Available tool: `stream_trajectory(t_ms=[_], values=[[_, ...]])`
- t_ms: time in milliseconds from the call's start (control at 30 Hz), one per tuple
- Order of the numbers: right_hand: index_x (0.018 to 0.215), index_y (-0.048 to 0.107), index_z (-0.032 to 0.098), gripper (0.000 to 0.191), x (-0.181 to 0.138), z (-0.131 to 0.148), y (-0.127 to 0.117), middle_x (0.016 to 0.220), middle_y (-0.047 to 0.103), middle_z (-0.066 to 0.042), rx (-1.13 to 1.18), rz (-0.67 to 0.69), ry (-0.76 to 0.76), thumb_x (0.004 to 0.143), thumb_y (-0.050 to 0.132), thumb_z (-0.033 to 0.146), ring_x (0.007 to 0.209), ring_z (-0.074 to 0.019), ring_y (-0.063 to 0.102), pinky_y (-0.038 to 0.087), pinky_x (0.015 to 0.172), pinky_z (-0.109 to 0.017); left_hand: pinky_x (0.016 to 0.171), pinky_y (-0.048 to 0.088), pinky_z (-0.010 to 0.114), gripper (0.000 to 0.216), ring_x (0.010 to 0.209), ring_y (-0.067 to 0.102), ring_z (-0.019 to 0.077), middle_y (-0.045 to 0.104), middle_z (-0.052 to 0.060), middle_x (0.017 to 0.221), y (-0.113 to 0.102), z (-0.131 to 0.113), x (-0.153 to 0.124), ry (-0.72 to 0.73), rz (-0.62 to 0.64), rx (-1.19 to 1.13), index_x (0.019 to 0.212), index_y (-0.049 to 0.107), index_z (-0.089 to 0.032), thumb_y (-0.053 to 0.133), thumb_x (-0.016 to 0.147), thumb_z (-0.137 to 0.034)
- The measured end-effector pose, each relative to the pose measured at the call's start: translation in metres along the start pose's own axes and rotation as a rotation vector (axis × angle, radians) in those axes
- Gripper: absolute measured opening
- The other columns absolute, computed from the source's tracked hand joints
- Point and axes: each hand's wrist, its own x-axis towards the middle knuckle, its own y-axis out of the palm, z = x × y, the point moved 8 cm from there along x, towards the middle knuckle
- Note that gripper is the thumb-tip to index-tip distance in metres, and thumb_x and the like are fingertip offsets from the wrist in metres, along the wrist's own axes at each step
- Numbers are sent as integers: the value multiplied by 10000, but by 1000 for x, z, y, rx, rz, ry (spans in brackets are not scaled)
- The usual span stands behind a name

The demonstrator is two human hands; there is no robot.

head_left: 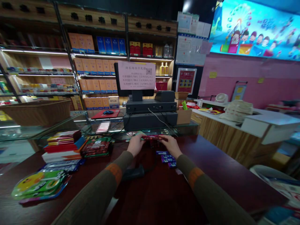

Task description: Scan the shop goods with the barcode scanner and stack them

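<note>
Both my hands grip a stack of flat red packets (152, 137) at the far side of a dark wooden counter (211, 175). My left hand (136, 144) closes on the stack's left end, my right hand (169, 144) on its right end. Just under my right wrist lie a few small purple packets (167, 158). A black handheld device (134, 172) with a cable rests beneath my left forearm.
Stacked red and coloured packs (63, 144), dark red packets (96, 146) and green-yellow toy packs (38, 185) lie at the left. A till with a screen (150, 106) stands on a glass case behind. Goods shelves (98, 75) line the back; a white-topped counter (257, 122) runs along the right.
</note>
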Motion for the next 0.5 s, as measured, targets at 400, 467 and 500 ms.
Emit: stream_trajectory(t_ms=[400,467,500], values=[[988,751,268,232,3,66,40,946,750,-23,-2,25,-70,855,607,392,917,-224,665,478,829,-322,996,488,325,254,1078,669,205,745,26,1114,-62,48,-32,-55,-149,-149,1085,697,-235,615,851,-178],[978,745,257,235,2,78,47,909,741,-31,-33,20,-76,862,607,408,886,-225,658,469,802,-317,954,493,324,210,1045,671,208,744,35,1085,-71,56,-37,-72,-171,-118,1065,688,-227,595,878,-209],[967,742,251,234,2,84,50,895,736,-36,-45,16,-85,865,609,414,875,-226,652,463,793,-316,924,495,319,186,1024,671,210,742,43,1067,-75,60,-39,-84,-178,-102,1046,683,-218,591,884,-221]])
